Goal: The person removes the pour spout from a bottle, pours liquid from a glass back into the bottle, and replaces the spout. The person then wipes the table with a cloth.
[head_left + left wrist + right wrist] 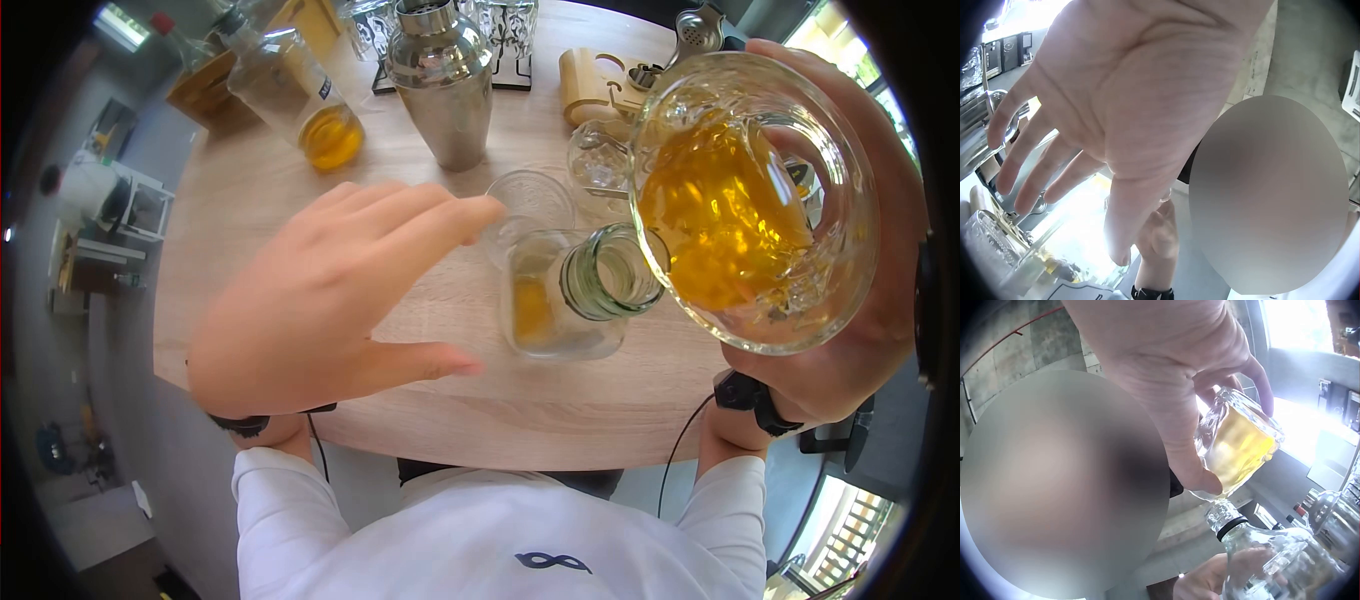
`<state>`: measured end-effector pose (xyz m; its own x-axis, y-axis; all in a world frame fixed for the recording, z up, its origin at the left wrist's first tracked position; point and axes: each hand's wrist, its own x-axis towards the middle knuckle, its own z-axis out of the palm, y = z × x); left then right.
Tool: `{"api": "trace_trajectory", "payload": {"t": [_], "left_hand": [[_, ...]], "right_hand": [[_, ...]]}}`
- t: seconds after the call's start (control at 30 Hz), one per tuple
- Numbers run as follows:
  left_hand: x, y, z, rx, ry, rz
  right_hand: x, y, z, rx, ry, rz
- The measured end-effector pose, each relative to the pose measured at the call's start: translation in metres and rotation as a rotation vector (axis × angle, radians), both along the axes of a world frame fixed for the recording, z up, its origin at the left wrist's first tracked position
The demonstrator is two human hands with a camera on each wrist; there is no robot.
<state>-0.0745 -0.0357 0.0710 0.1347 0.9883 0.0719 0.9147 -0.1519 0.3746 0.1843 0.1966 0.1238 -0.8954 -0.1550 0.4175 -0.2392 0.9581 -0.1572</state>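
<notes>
My right hand [885, 220] grips a clear faceted drinking glass [745, 215] holding amber liquid. The glass is tilted, its rim right at the mouth of a clear glass bottle [575, 338]. In the right wrist view, thumb and fingers wrap round the glass [1238, 447], and its lip sits just over the bottle's neck [1227, 519]. A little amber liquid shows low inside the bottle, which stands upright on the table. My left hand [330, 290] hovers left of the bottle, fingers extended, thumb spread, palm bare in the left wrist view.
Behind stand a steel cocktail shaker [440, 95] and a stoppered bottle [300, 95] with amber liquid. A clear glass [530, 200] and an ice-filled glass [598, 160] are close behind the receiving bottle. A wooden holder [590, 85] and strainer [698, 35] lie at the back right of the table [420, 430].
</notes>
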Motion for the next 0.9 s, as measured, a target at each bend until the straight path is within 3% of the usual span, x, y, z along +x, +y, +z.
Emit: {"api": "trace_trajectory", "payload": {"t": [0.13,0.9], "left_hand": [[0.004,0.006,-0.009,0.061,-0.011,-0.030],[0.008,0.011,-0.010,0.071,-0.047,-0.034]], "right_hand": [[-0.003,-0.001,-0.004,-0.085,-0.001,-0.024],[-0.029,-0.035,0.008,-0.001,-0.069,-0.086]]}}
